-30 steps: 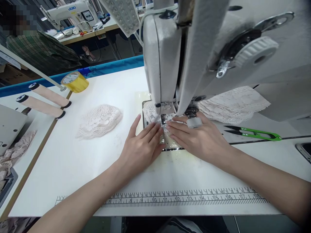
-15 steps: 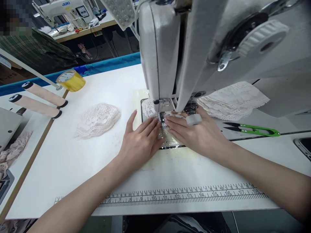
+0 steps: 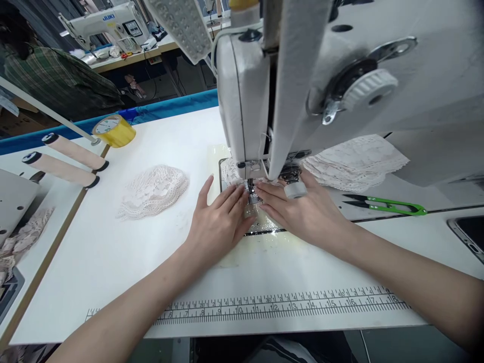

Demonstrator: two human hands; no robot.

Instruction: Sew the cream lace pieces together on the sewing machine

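Observation:
Under the sewing machine's point(image 3: 245, 101) presser foot point(image 3: 250, 187) lies a piece of pale lace point(image 3: 229, 171), partly covered by the machine head and my fingers. My left hand point(image 3: 217, 219) rests flat to the left of the foot, fingertips on the lace, forefinger and thumb spread out. On the other side, my right hand point(image 3: 308, 209) lies with its fingers stretched toward the foot, touching the lace edge. Its far side is partly hidden by the machine's lower knob point(image 3: 295, 189). The fingertips of both hands come close to the needle area.
Gathered lace point(image 3: 155, 191) lies at left, a stack of lace pieces point(image 3: 355, 159) at right. Green thread snips point(image 3: 387, 204) and a phone point(image 3: 471, 234) are further right. Yellow tape point(image 3: 114, 131) and thread cones point(image 3: 62, 170) stand back left. A person point(image 3: 60, 80) sits beyond the blue edge.
The camera view has shifted slightly, so the machine head appears a little lower and further left. Both hands keep nearly the same place beside the presser foot.

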